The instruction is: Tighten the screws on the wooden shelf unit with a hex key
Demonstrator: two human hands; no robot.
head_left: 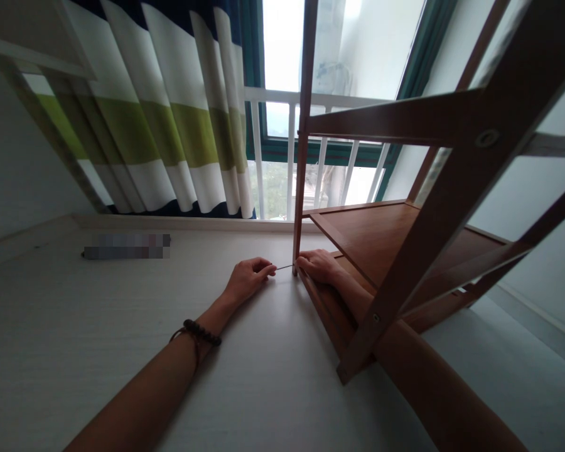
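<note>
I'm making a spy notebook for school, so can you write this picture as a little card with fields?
Left hand: pinching a thin rod, its far end at the foot of a shelf leg
Right hand: at the bottom of that same leg; grip unclear
Furniture: brown wooden shelf rack
Left wrist: dark beaded bracelet
Behind: striped curtain, white railing, window
Floor: pale; pixelated long item at left

Striped curtain point(169, 119) beside teal-framed window point(358, 56); white railing point(274, 96) across.
</note>
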